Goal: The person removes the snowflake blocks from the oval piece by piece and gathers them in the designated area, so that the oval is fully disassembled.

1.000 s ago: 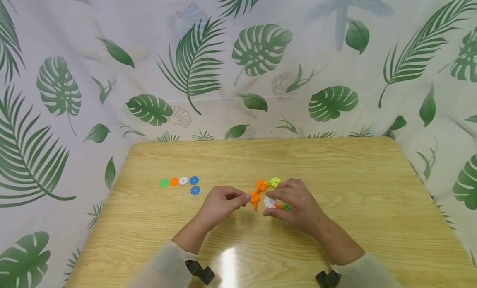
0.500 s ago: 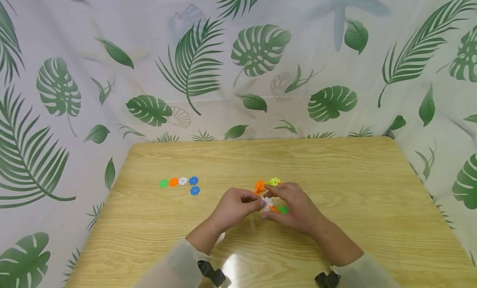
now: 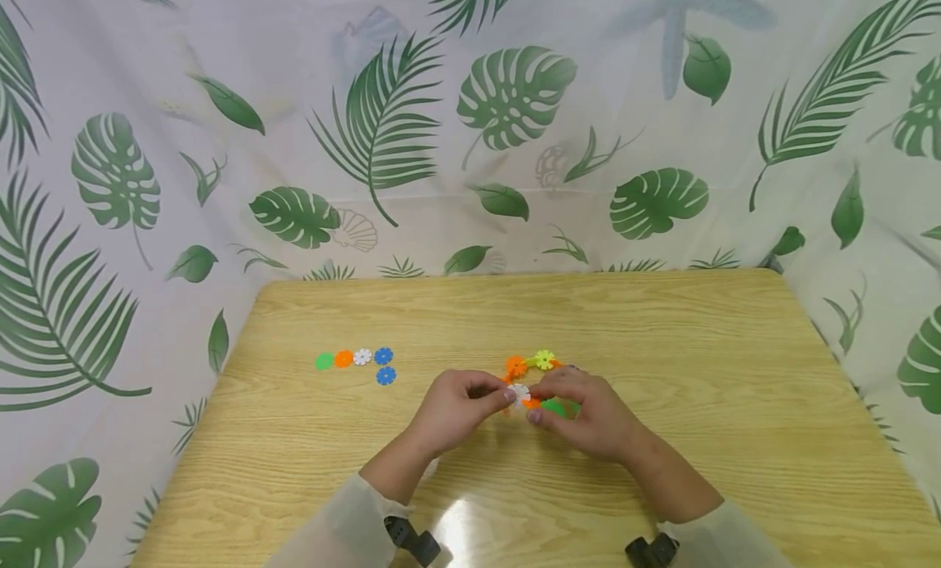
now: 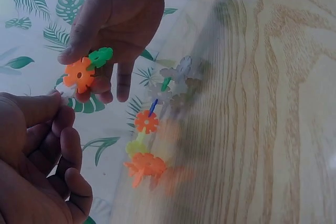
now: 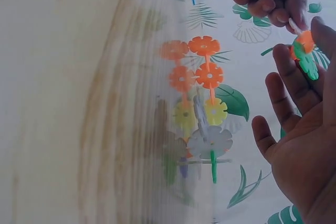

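My left hand (image 3: 456, 409) pinches a white notched snowflake disc (image 3: 519, 395) between thumb and fingertips. Opposite it, my right hand (image 3: 591, 409) pinches an orange snowflake disc (image 4: 80, 75), which has a green snowflake disc (image 4: 101, 56) slotted onto it. The white disc meets the orange one's edge; whether they interlock is hidden by the fingers. Behind the hands a curved chain of joined discs lies on the table, with orange discs (image 5: 209, 75), a yellow disc (image 5: 216, 111) and a whitish disc (image 5: 210, 141). My right hand partly covers this chain in the head view.
Left of the hands, loose discs lie flat on the wooden table (image 3: 662, 323): green (image 3: 324, 361), orange (image 3: 343, 359), white (image 3: 363, 356), a blue disc (image 3: 384, 355) and another blue disc (image 3: 385, 376) below it. A leaf-print curtain (image 3: 441, 143) hangs behind the table.
My left hand has left the chain's orange end and moved right, taking hold of the white disc. My right hand's fingers have drawn together on the orange disc beside it.
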